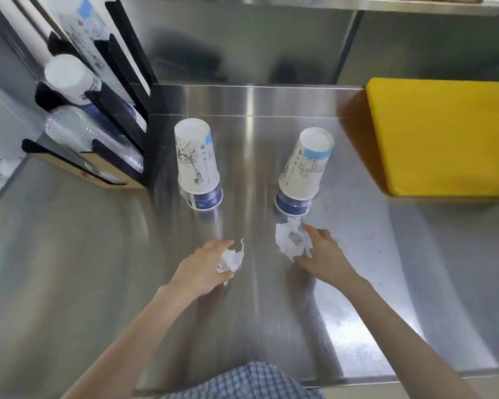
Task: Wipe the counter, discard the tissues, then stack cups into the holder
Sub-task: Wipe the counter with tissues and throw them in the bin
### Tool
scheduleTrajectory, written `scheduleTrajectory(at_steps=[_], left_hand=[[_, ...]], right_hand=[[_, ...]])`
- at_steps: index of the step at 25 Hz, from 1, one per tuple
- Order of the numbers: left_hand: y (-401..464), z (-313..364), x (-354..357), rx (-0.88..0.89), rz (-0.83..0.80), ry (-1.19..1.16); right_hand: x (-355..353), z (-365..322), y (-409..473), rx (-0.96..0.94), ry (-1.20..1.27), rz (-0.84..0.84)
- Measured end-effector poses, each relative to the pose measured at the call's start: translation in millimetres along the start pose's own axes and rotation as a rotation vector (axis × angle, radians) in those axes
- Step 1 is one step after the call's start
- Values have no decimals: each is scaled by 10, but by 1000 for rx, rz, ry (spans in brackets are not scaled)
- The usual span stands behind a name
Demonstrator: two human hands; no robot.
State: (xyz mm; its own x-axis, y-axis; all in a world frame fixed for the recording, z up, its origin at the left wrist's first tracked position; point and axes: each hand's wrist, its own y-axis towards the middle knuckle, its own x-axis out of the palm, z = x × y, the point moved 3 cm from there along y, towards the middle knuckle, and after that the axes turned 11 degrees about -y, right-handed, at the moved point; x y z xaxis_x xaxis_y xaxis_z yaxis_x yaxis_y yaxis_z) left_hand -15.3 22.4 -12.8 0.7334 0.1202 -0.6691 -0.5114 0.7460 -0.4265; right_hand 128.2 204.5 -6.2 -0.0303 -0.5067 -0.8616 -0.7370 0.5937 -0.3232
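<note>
drink-shop kitchen: steel counter (98,254), cup holder (121,90)

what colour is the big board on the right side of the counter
The board is plain bright yellow, with no pattern; the head view shows it clearly.

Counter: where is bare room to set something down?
Bare counter: between left cup stack and right cup stack; front left, below the cup holder; front right, below the yellow board. Crowded centre: left hand grips left tissue, right hand grips right tissue.

Brushed steel counter (69,254) lies bare near and left. Mid-counter, left upside-down printed paper cup stack (196,165) and right cup stack (304,171) stand apart. Black slotted cup holder (121,110) blocks far left, yellow plastic board (450,136) far right.
</note>
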Motion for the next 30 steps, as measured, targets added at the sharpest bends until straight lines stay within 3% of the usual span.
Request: scheduleTrajectory(at_steps=[12, 16, 30], left_hand=[[147, -61, 188, -5, -19, 104], [119, -97, 208, -8, -53, 103], [22, -125, 169, -2, 216, -104]], right_hand=[[190, -144, 378, -25, -197, -94], [230, -229, 387, -53, -82, -57], [270, -174, 195, -28, 54, -7]])
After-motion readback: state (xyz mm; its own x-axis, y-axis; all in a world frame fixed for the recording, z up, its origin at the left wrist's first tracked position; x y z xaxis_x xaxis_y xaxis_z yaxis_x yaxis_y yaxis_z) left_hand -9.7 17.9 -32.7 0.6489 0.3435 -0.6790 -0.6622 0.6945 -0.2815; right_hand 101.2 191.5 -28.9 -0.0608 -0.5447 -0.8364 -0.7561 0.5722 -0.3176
